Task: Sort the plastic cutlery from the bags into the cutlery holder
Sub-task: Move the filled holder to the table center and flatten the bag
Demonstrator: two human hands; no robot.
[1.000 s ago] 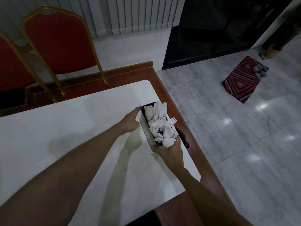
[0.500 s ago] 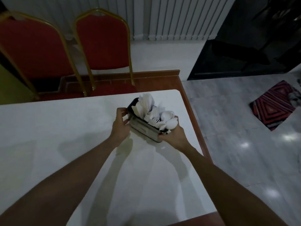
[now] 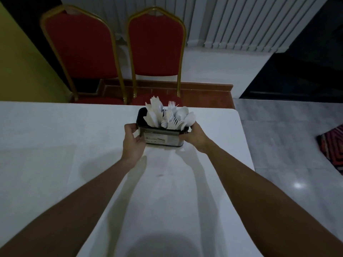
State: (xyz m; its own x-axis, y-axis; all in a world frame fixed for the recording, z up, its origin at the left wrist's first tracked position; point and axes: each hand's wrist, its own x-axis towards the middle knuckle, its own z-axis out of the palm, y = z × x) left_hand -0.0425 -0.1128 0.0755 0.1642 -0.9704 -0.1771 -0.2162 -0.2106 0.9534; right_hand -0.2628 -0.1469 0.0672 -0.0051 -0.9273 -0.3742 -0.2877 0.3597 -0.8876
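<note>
A dark rectangular cutlery holder (image 3: 161,138) with a label on its near side stands on the white table (image 3: 74,138) near the far edge. It holds white plastic knives (image 3: 154,112) at the left, forks (image 3: 171,117) in the middle and spoons (image 3: 187,117) at the right, all standing upright. My left hand (image 3: 132,140) grips the holder's left end and my right hand (image 3: 195,136) grips its right end. No bags are in view.
Two red chairs with gold frames (image 3: 156,47) stand behind the table's far edge. A grey tiled floor (image 3: 289,145) lies to the right, with a striped red rug (image 3: 332,149) at the frame's right edge. A yellow wall (image 3: 20,67) is at the left.
The holder has been turned between both hands so its long labelled side now faces me, and my view has swung left to face the chairs.
</note>
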